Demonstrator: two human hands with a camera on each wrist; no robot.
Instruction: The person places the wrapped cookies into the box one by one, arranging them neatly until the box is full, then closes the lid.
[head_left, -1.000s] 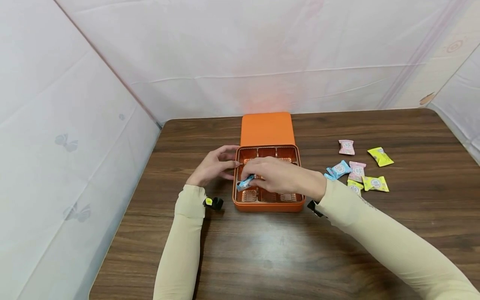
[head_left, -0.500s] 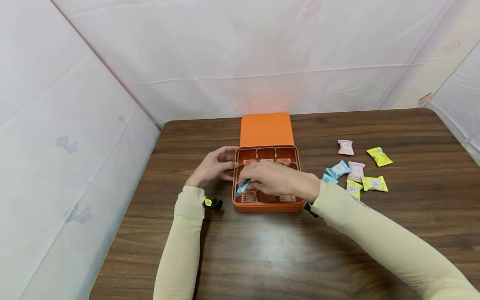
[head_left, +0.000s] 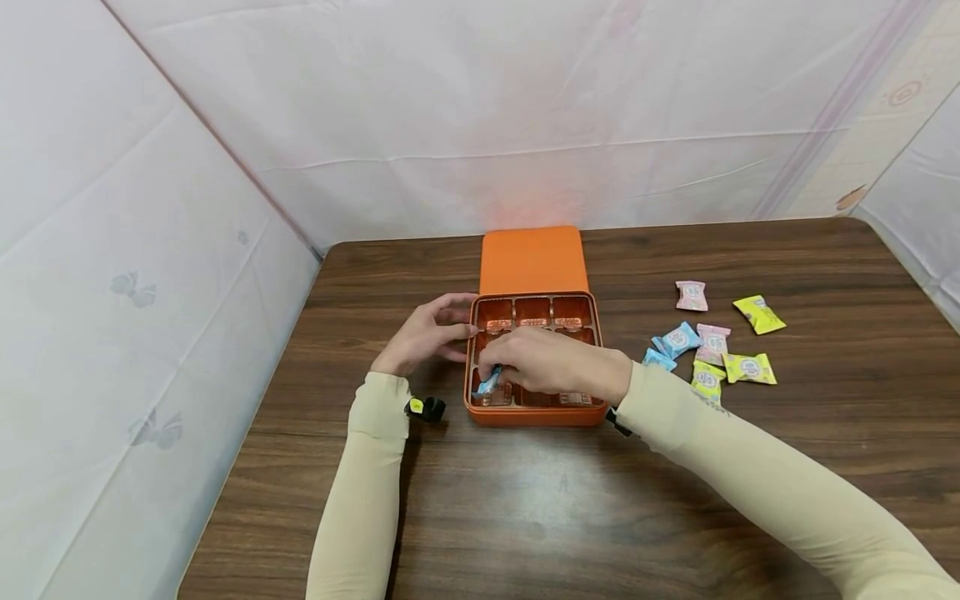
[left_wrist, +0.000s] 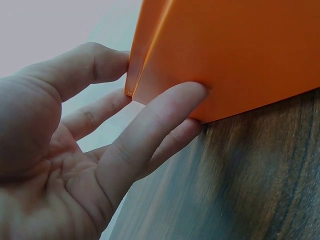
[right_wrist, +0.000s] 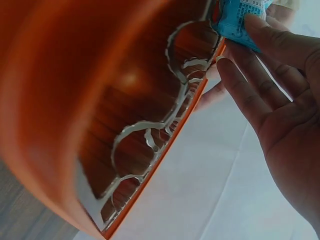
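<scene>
An orange box [head_left: 536, 417] with a copper-coloured divided insert stands on the table, its lid [head_left: 534, 260] folded back behind it. My right hand [head_left: 536, 360] reaches over the box and pinches a blue-wrapped candy [head_left: 488, 382] between thumb and fingers, at the near-left compartment. In the right wrist view the thumb presses on the blue wrapper [right_wrist: 240, 20] near the box's edge. My left hand [head_left: 426, 335] rests its fingertips against the box's left side. Its fingers are fairly straight on the orange wall [left_wrist: 250, 60] in the left wrist view.
Right of the box lie loose wrapped candies: blue ones [head_left: 678, 339], pink ones [head_left: 691, 295] and yellow ones [head_left: 752, 368]. The dark wooden table [head_left: 540, 517] runs back to a pale cloth wall [head_left: 450, 108].
My right hand has shifted slightly to the left and brought the blue-wrapped candy closer over the near-left compartment. The left hand stays at the box's side.
</scene>
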